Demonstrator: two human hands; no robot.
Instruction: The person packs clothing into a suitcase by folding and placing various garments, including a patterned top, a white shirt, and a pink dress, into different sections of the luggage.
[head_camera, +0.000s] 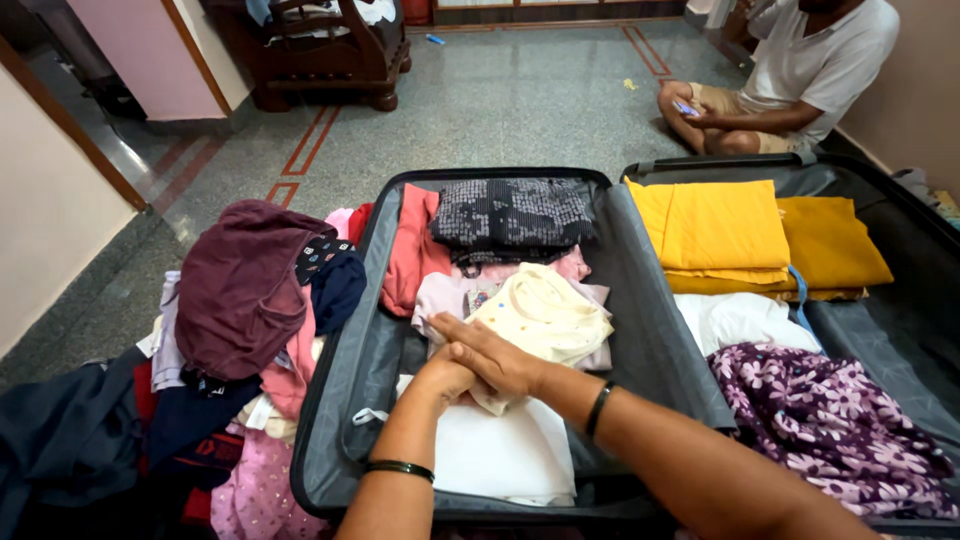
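Partly hidden left hand (440, 378), right hand (490, 355) overlapping, cream garment (545, 315) beneath

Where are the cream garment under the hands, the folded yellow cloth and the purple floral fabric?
cream garment (552, 312), head view, upper middle
folded yellow cloth (715, 225), head view, top face
purple floral fabric (830, 425), head view, centre

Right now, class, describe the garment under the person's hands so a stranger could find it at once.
Find the open grey hard-shell suitcase on the floor, then its left half. There both hands, right hand over left hand, press a folded cream cloth garment with tiny dots. White and pink clothes lie around it; only it is cream.
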